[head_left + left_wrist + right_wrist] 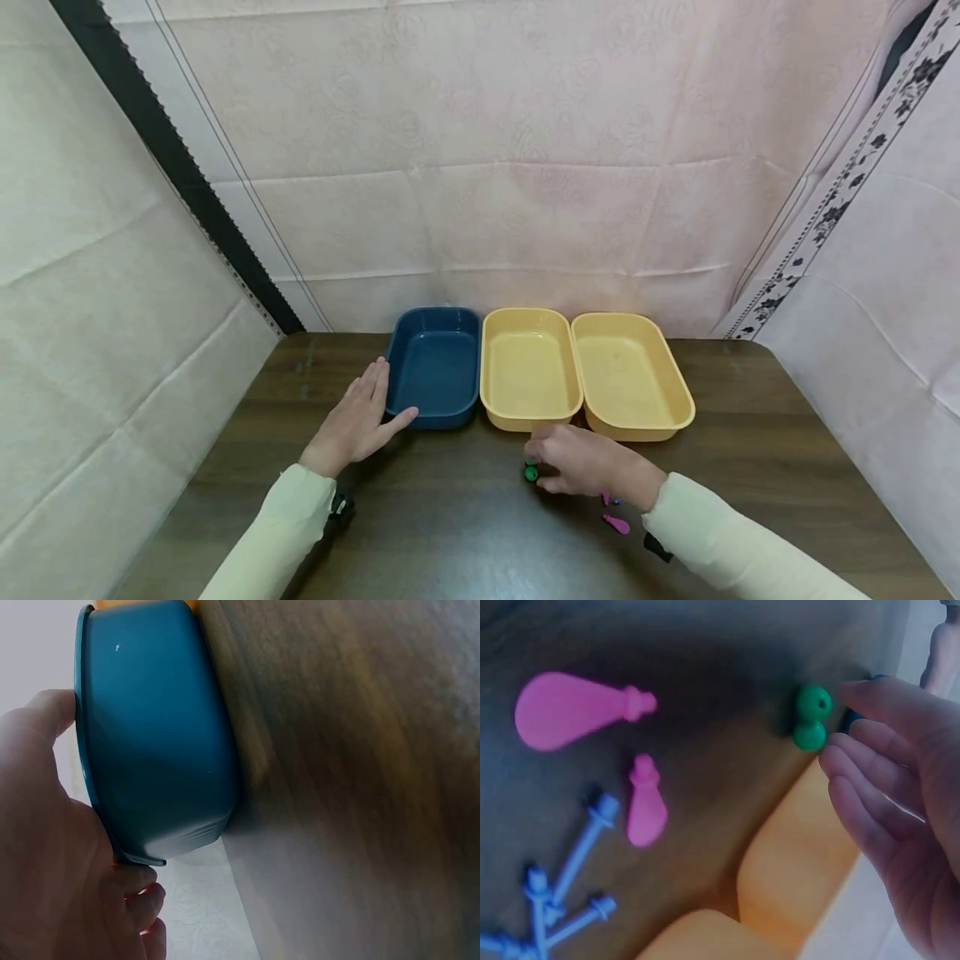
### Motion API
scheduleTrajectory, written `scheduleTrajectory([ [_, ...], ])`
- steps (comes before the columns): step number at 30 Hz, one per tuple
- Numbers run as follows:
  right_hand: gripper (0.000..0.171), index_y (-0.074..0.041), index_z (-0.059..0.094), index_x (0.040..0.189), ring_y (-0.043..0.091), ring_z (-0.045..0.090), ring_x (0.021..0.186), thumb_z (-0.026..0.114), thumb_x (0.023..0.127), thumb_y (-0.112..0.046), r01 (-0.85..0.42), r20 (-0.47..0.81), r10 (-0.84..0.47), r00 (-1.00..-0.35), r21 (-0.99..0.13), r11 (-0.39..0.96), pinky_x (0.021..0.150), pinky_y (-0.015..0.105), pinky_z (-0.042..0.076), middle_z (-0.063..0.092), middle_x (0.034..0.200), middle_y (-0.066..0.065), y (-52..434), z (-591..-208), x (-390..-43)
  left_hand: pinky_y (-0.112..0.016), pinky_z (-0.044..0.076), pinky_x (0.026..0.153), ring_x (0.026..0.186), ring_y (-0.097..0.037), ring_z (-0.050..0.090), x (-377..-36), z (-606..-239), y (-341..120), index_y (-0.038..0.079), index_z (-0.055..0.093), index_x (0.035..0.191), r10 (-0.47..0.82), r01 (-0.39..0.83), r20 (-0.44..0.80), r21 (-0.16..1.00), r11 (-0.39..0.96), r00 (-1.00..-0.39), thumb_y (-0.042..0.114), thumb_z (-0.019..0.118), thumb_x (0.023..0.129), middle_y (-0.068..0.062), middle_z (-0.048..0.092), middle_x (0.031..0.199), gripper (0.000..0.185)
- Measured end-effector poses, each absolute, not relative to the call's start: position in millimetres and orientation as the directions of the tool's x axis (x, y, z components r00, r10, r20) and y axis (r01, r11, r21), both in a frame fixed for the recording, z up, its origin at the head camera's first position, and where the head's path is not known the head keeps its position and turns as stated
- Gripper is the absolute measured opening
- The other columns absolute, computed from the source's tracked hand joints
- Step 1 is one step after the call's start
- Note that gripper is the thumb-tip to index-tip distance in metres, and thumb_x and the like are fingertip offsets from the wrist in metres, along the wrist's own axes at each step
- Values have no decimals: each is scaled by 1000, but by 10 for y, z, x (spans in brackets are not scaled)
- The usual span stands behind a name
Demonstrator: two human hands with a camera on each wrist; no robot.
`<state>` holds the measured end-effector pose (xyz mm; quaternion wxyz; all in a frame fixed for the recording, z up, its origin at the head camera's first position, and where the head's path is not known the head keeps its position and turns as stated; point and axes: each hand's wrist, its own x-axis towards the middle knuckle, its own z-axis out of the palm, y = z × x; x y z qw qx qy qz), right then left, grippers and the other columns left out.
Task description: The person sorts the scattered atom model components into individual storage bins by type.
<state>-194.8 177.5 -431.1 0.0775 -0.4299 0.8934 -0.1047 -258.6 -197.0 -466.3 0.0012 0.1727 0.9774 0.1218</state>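
Note:
My left hand (pixel 356 425) rests against the near left corner of a blue tray (pixel 435 421), fingers straight and thumb spread along its front. In the left wrist view the thumb touches the tray's rim. My right hand (pixel 581 460) hovers low over the table in front of the yellow trays, fingers loosely bent. Just beyond its thumb and fingertips lie two round green beads (pixel 810 720), touching each other; one shows a small hole. A gap shows between thumb and fingers, with nothing gripped. Under the right wrist lie a large pink drop-shaped piece (pixel 617 523) and a smaller pink one (pixel 646 802).
Blue stick-like pieces (pixel 581 855) lie beside the pink ones. A middle yellow tray (pixel 531 417) and a right yellow tray (pixel 637 429) stand in a row with the blue one. Pale cloth (pixel 487 167) hangs behind the brown table (pixel 450 517) and at both sides.

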Motion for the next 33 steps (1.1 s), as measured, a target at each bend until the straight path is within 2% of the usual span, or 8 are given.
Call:
scheduleTrajectory([
  [11,12,-14,73,95,-2,56,81,83,90,-16,-761,-38,-790,-612,-243,601,72,17,54,66,91,-7,1729,-4490,-1899,-59,18,133,164,-43,16,-2593,-4683,-1975,-5,10,167,338,340,52,241,909,-940,75,42,102,-23,9,177,108],
  [17,14,-16,69,90,-3,51,74,83,88,-17,-726,-64,-780,-622,-325,606,67,13,49,60,85,-10,1709,-4530,-1901,-59,19,132,164,-43,16,-2593,-4681,-1983,-5,11,167,338,339,50,241,909,-940,75,41,102,-23,9,177,107],
  [21,15,-15,69,90,-3,51,71,83,85,-16,-705,-47,-771,-635,-372,604,63,13,48,61,84,-7,1743,-4454,-1925,-59,19,132,164,-43,16,-2594,-4678,-1982,-5,11,167,339,342,54,244,908,-939,74,42,102,-23,9,177,107],
  [26,15,-14,69,90,-4,50,68,82,85,-14,-704,-18,-765,-643,-377,601,61,13,47,62,81,-6,1791,-4297,-1954,-59,19,133,164,-43,16,-2594,-4678,-1980,-6,12,167,340,343,56,244,907,-939,74,42,102,-24,10,177,107],
  [33,13,-13,70,90,4,58,74,82,86,-12,-702,11,-759,-651,-388,597,62,13,49,66,85,-5,1831,-4102,-1991,-59,19,133,164,-43,16,-2600,-4685,-1980,-5,11,167,341,342,50,240,908,-939,75,40,102,-23,9,177,107],
])
